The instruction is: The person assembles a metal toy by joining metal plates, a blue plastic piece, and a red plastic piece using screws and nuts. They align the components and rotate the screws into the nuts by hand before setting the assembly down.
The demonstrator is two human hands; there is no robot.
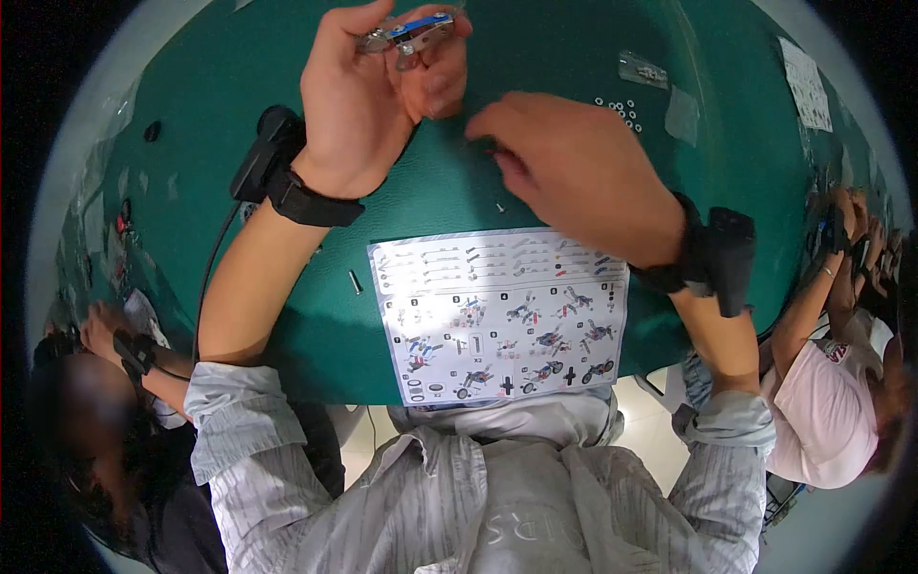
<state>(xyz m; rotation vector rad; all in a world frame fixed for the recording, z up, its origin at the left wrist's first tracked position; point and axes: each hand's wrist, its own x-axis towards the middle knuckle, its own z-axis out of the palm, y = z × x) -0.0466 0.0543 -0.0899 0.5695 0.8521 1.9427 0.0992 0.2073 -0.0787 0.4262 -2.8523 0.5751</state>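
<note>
Right now the model (421,33) is up at the top edge of the view, in the left hand (359,124), above the green table (535,57). It's a small piece of metal and blue parts, gripped by the fingers, which cover some of it, so its full shape is hard to read.

Over to the right hand (583,163): it's palm down, fingers bent toward the left hand, well apart from the model. The fingertips sit close together, but whether they pinch anything, I can't tell; the back of the hand hides most of that grip.

Just below those fingers, a small screw (501,208) lies on the table. A longer screw (355,282) rests beside the instruction sheet (497,320), whose upper right corner is covered by the right hand and wrist. Its print is too small to read.

Past the right hand we've got white washers (618,107), then a clear bag (643,71) with blurry contents. Out at both sides, other people (827,411) are partly cut off by the dark rim.
</note>
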